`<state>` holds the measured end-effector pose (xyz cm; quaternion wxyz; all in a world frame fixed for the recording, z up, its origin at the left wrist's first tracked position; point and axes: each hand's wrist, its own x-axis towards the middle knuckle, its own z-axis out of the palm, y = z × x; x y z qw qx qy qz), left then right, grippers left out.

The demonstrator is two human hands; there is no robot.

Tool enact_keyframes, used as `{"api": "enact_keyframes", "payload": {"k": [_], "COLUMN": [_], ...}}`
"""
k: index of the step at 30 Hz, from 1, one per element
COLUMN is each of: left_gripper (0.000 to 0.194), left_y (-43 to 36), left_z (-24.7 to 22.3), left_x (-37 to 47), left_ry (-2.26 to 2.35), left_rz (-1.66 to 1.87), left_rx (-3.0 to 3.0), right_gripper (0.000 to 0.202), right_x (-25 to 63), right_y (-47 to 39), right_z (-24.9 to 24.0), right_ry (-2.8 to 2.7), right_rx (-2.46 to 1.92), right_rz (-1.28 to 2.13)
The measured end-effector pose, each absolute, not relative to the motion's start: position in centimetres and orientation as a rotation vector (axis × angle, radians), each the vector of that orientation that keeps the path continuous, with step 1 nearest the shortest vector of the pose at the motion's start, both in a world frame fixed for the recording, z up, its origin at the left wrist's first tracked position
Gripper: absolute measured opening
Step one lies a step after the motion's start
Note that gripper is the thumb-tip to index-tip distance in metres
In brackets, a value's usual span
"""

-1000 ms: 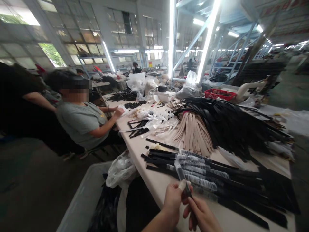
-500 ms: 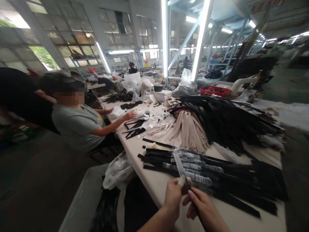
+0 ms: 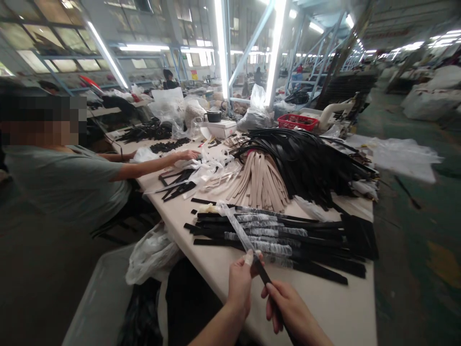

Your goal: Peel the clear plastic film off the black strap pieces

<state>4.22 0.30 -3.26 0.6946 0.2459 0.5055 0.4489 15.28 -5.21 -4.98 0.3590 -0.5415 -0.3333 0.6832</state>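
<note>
Black strap [image 3: 263, 273] is slanting through both hands above the near edge of the table [image 3: 212, 257], its upper end running into a clear plastic sleeve [image 3: 236, 226]. At the far left, a person in a grey shirt [image 3: 68, 185] is sitting beside the table and stretching an arm over it, the hand touching or nearly touching crumpled white wrapping [image 3: 212, 166]. Below, a translucent bin [image 3: 99, 293] is standing by the table, and a clear plastic bag [image 3: 151, 252] is drooping at its rim. A white box [image 3: 220, 129] is supporting a dark pot [image 3: 213, 116] farther back. The left hand [image 3: 240, 278] is pinching the strap near the sleeve's lower end, its fingers closing around it. Just beyond the hands, a row of partly plastic-wrapped black straps [image 3: 324, 264] is lying flat, with beige strips [image 3: 257, 185] fanning out behind. The right hand [image 3: 286, 305] is gripping the strap lower down, its fingers curling around it. Behind, to the right, long black strips [image 3: 306, 166] are forming a heap, and a red basket [image 3: 297, 123] is sitting beyond them.
</note>
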Motion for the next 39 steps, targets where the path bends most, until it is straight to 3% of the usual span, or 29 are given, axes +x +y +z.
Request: {"api": "enact_keyframes", "payload": {"k": [4,10,19,26,30,34,39], "left_gripper": [0.061,0.052,0.058,0.040,0.048,0.060,0.045], "left_y": [-0.7,0.1,0.8,3.5,1.0,-2.3,-1.1], "left_z": [-3.6,-3.2,-3.7,1.1,4.1,3.1,1.6], "left_x": [4.8,4.5,3.9,6.0,7.5,7.5,5.6], "left_ry": [1.046,1.113,1.040,0.861,0.877,0.984,0.888], "left_rz": [0.816,0.989,0.708,0.876,0.925,0.703,0.749], "left_rx": [0.598,0.621,0.446,0.468,0.680,0.707,0.603], "right_gripper": [0.059,0.058,0.057,0.058,0.054,0.053,0.051], "right_x": [15.6,16.0,16.2,15.6,15.6,15.4,15.3], "right_y": [-5.0,-6.1,-7.2,-8.2,-7.5,-7.1,-8.3], "right_z": [-4.6,-4.7,-5.2,-2.0,1.3,2.1,-0.3], "right_ry": [-0.862,-0.810,-0.844,-0.820,-0.837,-0.882,-0.896], "right_rx": [-1.373,-1.367,-1.371,-1.430,-1.412,-1.417,-1.388], "right_rz": [1.700,1.755,1.721,1.623,1.531,1.420,1.521]}}
